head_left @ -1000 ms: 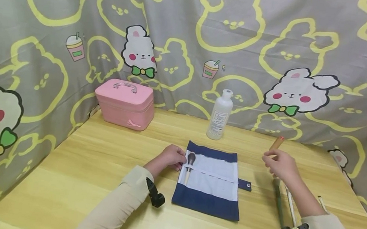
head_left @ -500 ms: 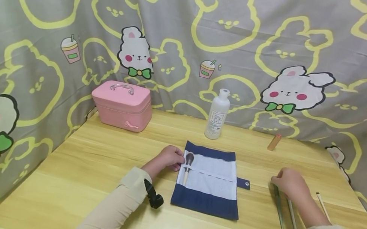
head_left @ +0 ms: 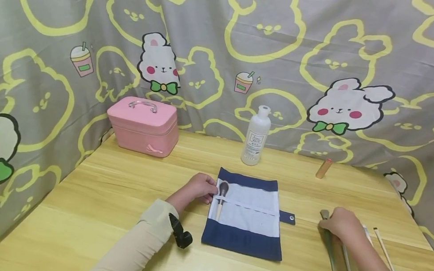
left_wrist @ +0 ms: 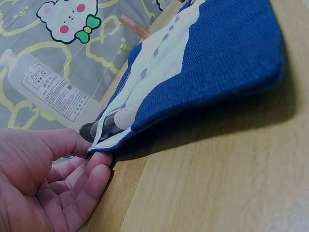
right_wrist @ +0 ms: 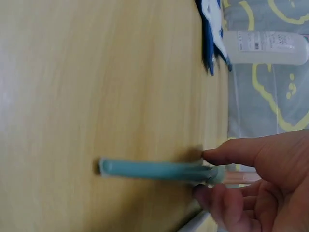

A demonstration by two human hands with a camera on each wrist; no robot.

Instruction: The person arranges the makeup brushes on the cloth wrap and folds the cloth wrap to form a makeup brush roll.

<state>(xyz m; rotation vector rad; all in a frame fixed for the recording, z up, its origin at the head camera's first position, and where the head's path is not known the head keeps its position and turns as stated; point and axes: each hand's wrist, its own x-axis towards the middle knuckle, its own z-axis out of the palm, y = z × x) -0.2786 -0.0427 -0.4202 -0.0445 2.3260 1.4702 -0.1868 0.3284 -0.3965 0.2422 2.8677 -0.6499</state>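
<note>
A makeup brush [head_left: 221, 198] lies in the strap at the left end of an unrolled navy and white brush roll [head_left: 243, 242]. My left hand [head_left: 201, 187] pinches the roll's left edge; in the left wrist view the thumb [left_wrist: 67, 144] is on top and fingers are underneath. At the right, my right hand [head_left: 345, 224] is low over a green-handled brush [head_left: 329, 249]. In the right wrist view, thumb and fingers lie either side of the green brush [right_wrist: 154, 170], with a small gap on the thumb's side.
Beside the green brush lie another thin brush [head_left: 348, 264] and a slim white-handled brush [head_left: 384, 251]. A copper tube [head_left: 323, 169] stands farther back. A white bottle [head_left: 256, 135] and a pink case [head_left: 143, 127] stand near the patterned curtain [head_left: 213, 27].
My right hand has moved from near the copper tube, now standing free, down and toward the green brush. My left hand stays on the roll's edge.
</note>
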